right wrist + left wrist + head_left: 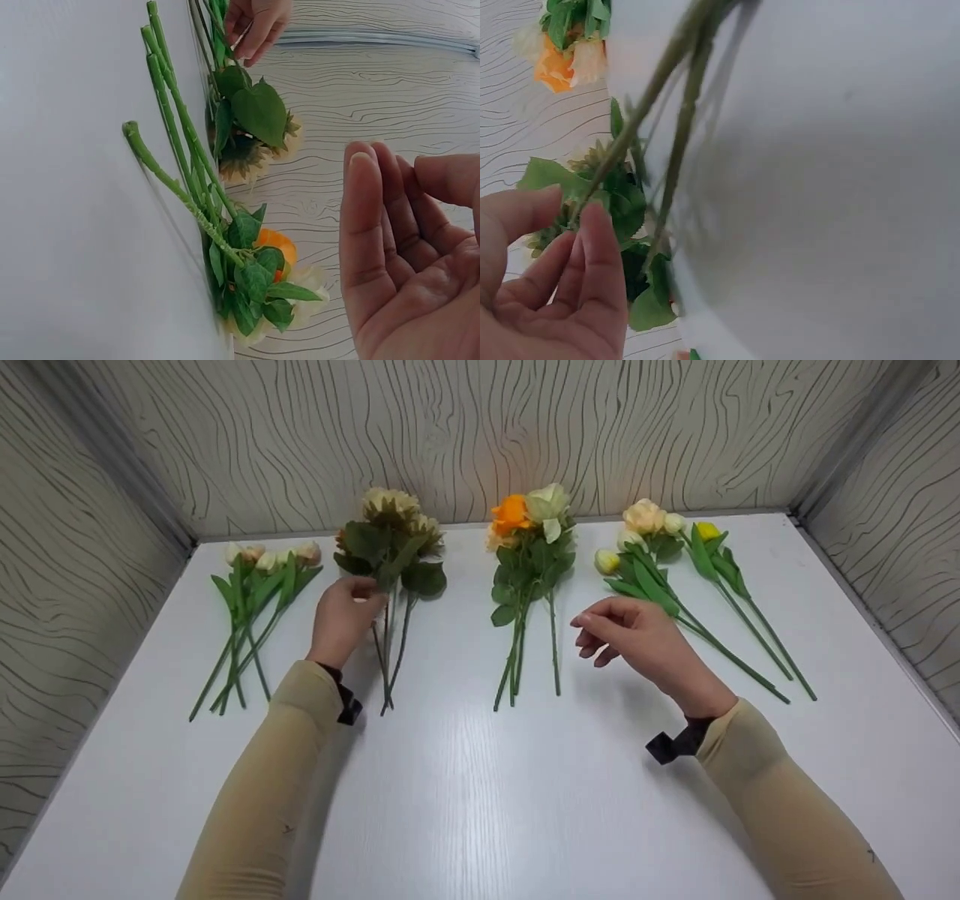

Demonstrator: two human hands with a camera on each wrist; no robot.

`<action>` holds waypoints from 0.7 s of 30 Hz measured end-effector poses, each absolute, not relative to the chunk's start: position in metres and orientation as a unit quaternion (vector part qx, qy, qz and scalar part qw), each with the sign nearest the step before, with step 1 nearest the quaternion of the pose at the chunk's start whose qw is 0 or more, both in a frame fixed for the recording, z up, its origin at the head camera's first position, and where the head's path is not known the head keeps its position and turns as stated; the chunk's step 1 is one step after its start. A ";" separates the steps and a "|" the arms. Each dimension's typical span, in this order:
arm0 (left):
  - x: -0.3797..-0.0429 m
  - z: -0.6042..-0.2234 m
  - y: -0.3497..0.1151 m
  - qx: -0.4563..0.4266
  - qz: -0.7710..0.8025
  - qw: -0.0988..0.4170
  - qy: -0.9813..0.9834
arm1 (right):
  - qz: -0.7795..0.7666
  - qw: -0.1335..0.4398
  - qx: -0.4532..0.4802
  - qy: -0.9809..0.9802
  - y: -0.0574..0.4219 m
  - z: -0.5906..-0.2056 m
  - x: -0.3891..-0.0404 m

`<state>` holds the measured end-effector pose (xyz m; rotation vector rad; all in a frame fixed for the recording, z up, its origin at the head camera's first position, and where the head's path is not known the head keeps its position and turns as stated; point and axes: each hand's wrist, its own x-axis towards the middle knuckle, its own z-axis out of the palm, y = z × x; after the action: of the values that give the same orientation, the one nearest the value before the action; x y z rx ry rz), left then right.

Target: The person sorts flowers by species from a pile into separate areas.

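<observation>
My left hand (347, 615) is at the bunch of pale sunflowers (390, 502) with dark heart-shaped leaves. In the left wrist view its thumb and fingers close around one sunflower stem (641, 112), just under the leaves. My right hand (634, 637) hovers with loosely bent fingers and nothing in them, between the rose bunch and the tulips. Left of it lie the roses (512, 514), orange and cream, with green stems (169, 109). To its right are yellow and white tulips (607, 561) with a peach flower (643, 516).
A bunch of pale pink and white tulips (266, 561) lies at the far left. One yellow tulip (706, 532) is among the stems at the far right. All flower heads point to the back edge of the white table (465, 795), below a wood-grain patterned wall (450, 427).
</observation>
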<state>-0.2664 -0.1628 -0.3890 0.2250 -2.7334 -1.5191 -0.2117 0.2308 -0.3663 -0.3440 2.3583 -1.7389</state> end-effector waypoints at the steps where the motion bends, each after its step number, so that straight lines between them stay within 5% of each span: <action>1: -0.264 -0.386 -0.160 0.061 -0.479 0.015 -0.875 | -0.581 0.099 -0.111 0.800 0.232 -0.368 -0.213; 13: -0.218 -0.366 -0.050 -0.293 -0.295 0.135 -0.899 | -0.414 0.061 -0.036 0.907 0.265 -0.385 -0.234; 21: -0.193 -0.378 0.017 -0.443 -0.193 0.084 -0.872 | -0.357 0.060 0.027 0.932 0.316 -0.390 -0.245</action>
<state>-0.1926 0.0168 -0.3781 -1.3201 -2.6007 -0.5746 -0.2451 0.3163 -0.3896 0.0816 2.8217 -1.0798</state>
